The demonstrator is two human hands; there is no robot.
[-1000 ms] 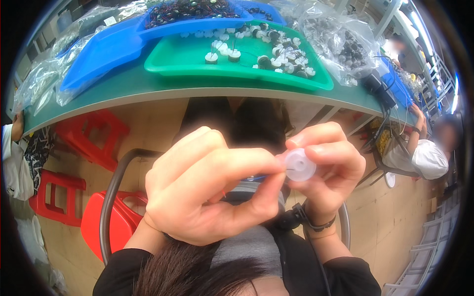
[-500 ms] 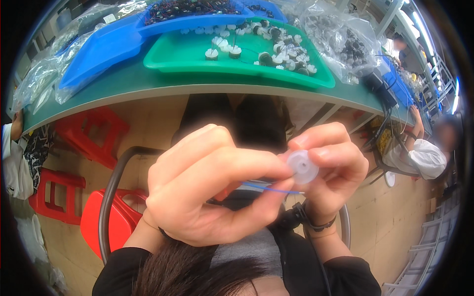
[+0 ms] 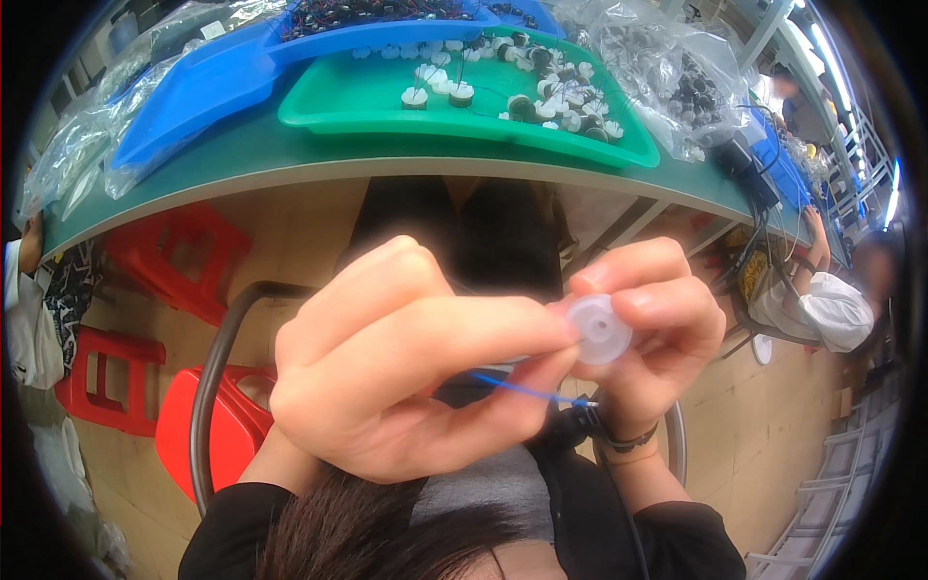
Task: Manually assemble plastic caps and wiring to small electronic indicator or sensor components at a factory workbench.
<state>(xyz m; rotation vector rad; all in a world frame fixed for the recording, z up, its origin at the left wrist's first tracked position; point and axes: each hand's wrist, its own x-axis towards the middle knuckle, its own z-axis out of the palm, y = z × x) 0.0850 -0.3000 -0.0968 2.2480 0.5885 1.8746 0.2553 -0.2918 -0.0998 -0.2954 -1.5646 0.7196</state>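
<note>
In front of my chest, my right hand [image 3: 662, 314] pinches a small translucent white round plastic piece [image 3: 601, 329] with a hole at its middle. My left hand [image 3: 416, 358] is closed, thumb and forefinger tips pressed together against the left rim of that piece. A thin blue wire [image 3: 522, 389] runs out from the left hand past its thumb, its pale tip just below the round piece. Whatever else sits between the left fingertips is hidden.
On the table beyond, a green tray [image 3: 387, 114] holds several white-topped round parts with wires. Blue trays [image 3: 198, 97] and a clear bag of dark parts [image 3: 667, 68] stand around it. Red stools [image 3: 111, 382] are at left; a seated co-worker [image 3: 812, 300] is at right.
The round piece and both hands have shifted slightly; the piece moved a little to the right. The blue wire's tip has dropped lower and hangs at a steeper slant.
</note>
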